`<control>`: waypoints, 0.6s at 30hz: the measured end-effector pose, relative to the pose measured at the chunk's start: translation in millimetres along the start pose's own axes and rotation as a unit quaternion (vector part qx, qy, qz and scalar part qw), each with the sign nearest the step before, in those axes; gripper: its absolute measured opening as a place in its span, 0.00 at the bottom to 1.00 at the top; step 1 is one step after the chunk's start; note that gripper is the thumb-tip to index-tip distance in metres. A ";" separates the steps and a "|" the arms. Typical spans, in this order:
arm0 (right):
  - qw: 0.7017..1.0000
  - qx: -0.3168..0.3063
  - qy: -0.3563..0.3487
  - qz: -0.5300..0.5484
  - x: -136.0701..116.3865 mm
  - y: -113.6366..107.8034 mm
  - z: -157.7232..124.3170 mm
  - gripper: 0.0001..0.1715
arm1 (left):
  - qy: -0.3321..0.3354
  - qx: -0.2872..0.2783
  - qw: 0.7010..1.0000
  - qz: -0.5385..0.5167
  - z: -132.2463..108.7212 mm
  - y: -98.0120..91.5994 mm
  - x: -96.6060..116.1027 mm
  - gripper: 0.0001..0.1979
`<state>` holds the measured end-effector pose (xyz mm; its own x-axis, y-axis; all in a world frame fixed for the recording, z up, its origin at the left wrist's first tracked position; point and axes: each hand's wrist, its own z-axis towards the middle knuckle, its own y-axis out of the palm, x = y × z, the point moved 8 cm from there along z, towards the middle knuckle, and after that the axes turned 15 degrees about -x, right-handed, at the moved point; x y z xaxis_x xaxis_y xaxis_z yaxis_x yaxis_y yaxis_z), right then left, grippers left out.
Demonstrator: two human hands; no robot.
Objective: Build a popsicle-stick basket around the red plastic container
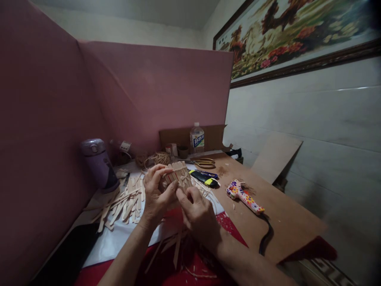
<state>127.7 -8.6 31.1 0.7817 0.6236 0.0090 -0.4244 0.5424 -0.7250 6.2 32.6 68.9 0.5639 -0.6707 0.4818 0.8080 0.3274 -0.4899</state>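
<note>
A small craft-stick piece [179, 174], made of wooden sticks side by side with a twine bow on its front, is held up over the table. My left hand [156, 194] grips it from the left, thumb in front and fingers round the far side. At its lower right edge, my right hand [198, 212] is closed in a pinch, close against the piece. What lies between those right fingertips is hidden. Beneath the hands, loose sticks and a strand of twine [199, 275] lie on a red cloth [166, 267].
Craft sticks [127, 204] are heaped on white paper at left, beside a purple flask [99, 165]. Behind the hands sit a twine ball [160, 158], scissors [205, 162], a utility knife [204, 178] and a bottle [197, 140]. A corded, flower-patterned glue gun [244, 196] lies right.
</note>
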 end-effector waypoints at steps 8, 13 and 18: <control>0.996 0.038 0.052 0.054 7.8 1.3 -2.6 0.24 | -0.011 -0.002 1.000 -0.003 -0.3 -0.2 -0.2 0.11; 0.998 0.012 0.042 0.040 6.7 4.4 -1.4 0.27 | -0.011 0.002 1.000 0.001 -0.7 0.6 -1.5 0.11; 0.999 0.006 0.037 0.026 7.3 5.2 -0.9 0.28 | 0.002 0.001 1.000 0.010 -1.8 1.2 0.2 0.11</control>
<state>131.6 -1.7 26.8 0.7900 0.6078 -0.0800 -0.4701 0.5170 -0.7153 7.0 31.7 67.1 0.5798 -0.6661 0.4691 0.7966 0.3426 -0.4981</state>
